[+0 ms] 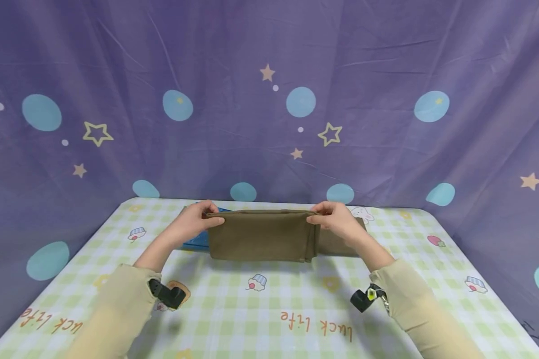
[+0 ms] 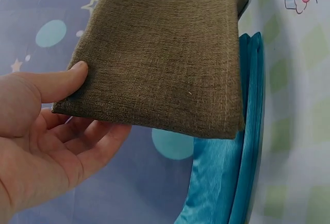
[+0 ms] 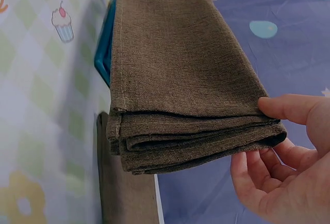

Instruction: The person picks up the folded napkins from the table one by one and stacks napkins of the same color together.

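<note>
A folded brown cloth [image 1: 260, 237] is held up in front of me by both hands, its long top edge level and its body hanging down. My left hand [image 1: 196, 222] pinches the top left corner, thumb in front and fingers behind. At the other top corner, my right hand [image 1: 334, 222] pinches the stacked layers. The right wrist view shows several folds at the end of the brown cloth [image 3: 185, 54]. In the left wrist view the near end of the cloth [image 2: 160, 64] looks smooth, with a stitched edge.
Behind the held cloth lie a shiny blue folded fabric [image 1: 196, 243] on the left and another brown folded fabric [image 1: 341, 244] on the right. They rest on a checkered tablecloth [image 1: 224, 309]. A purple curtain [image 1: 233, 149] hangs behind the table.
</note>
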Available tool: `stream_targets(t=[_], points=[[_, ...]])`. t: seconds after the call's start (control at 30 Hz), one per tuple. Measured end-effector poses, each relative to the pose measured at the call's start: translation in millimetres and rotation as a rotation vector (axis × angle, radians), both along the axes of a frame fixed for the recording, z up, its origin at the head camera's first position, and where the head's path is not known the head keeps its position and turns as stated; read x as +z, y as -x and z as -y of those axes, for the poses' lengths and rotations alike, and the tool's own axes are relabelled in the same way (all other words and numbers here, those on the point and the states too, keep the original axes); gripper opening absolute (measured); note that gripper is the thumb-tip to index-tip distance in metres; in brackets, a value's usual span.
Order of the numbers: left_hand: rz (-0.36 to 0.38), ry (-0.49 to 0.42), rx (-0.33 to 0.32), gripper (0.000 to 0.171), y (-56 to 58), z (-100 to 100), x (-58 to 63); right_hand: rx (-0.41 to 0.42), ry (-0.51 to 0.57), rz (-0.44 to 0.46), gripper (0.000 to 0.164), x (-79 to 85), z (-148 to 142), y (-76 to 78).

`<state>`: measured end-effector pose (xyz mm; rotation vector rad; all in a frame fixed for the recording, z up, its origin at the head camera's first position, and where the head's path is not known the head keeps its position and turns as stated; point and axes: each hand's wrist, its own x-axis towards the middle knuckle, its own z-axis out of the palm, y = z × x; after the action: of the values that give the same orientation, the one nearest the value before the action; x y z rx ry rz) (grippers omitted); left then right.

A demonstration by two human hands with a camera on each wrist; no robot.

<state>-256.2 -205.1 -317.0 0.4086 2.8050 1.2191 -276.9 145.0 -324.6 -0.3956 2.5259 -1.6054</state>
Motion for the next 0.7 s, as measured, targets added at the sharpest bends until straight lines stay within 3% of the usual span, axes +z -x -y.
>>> stream_targets(t=[0.27, 0.53, 0.7], points=[[-0.012, -0.033, -0.026, 0.016, 10.6, -25, -1.3, -0.083, -0.021, -0.045, 0.033, 1.5, -20, 6.4], [0.012, -0.098, -0.009, 0.015, 21.2, -49, -16.7, -0.138, -0.037, -0.044, 0.036, 0.6, -39, 8.8], [0.024, -0.090, 0.007, 0.017, 27.1, -64, -19.7, -0.166, -0.011, -0.034, 0.038, 1.3, -51, 10.6]])
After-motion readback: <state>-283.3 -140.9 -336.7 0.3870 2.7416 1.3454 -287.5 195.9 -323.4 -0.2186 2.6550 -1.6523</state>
